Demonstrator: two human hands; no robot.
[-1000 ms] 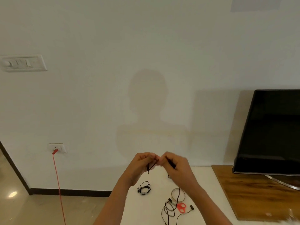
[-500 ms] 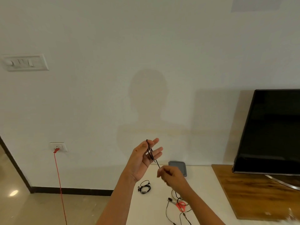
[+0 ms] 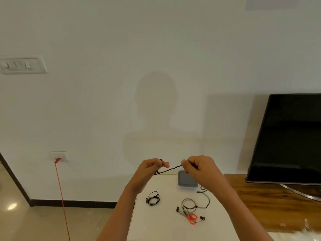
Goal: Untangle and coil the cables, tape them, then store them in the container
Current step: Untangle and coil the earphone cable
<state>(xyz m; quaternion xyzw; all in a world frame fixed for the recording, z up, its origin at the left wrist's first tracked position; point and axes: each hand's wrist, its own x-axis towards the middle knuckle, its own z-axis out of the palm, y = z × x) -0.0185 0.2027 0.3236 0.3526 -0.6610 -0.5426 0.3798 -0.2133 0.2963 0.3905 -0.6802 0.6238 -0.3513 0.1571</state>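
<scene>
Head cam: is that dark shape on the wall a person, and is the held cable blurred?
Head view: only a soft shadow on the wall; the black cable between the left hand and right hand is thin but traceable.

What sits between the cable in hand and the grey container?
Nothing visible. The black cable is held stretched in the air between the left hand and right hand. The grey container sits just below it in view. The coiled cable and red scissors lie nearer, off that path.
</scene>
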